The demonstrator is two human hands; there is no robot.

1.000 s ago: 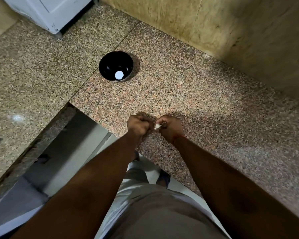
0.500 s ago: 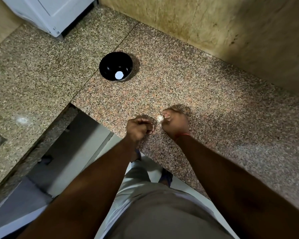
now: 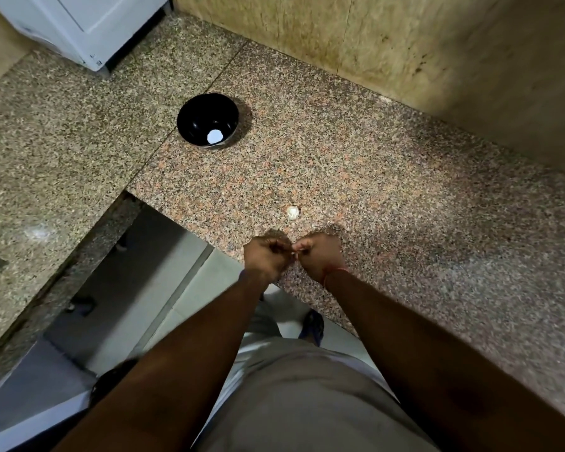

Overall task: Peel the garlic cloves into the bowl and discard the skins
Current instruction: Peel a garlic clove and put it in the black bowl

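Head view, looking down at a speckled granite table (image 3: 388, 177). Left hand (image 3: 265, 261) and right hand (image 3: 320, 256) meet at about 6 o'clock from frame centre, at the table's near edge, knuckles up, fingertips facing each other. Both sets of fingers curled tight; a tiny pale bit (image 3: 294, 254) shows between the two hands where thumb and fingers pinch, looks like a garlic clove or its skin, too small to tell which. Right hand fingers pinch it; left hand fingers also curled onto it at the touching point, though the exact contact is blurred. Red thread (image 3: 335, 272) round the right wrist.

A loose pale garlic piece (image 3: 293, 212) lies on the table just at 12 o'clock of the hands, near but apart from them; peeled clove or skin, cannot tell.

Black bowl (image 3: 206, 120) stands upright on the table at about 11 o'clock from the hands, well apart, sitting by a seam between slabs. White round spot (image 3: 215, 136) inside the bowl at its 5 o'clock side, unclear if clove or glare.

Beige stone wall (image 3: 405, 44) runs from 12 to 3 o'clock behind the table. White appliance (image 3: 79, 24) at 10 o'clock far corner. Grey floor (image 3: 137, 288) in the gap at 8 o'clock; the person's grey clothing (image 3: 307, 402) at 6 o'clock
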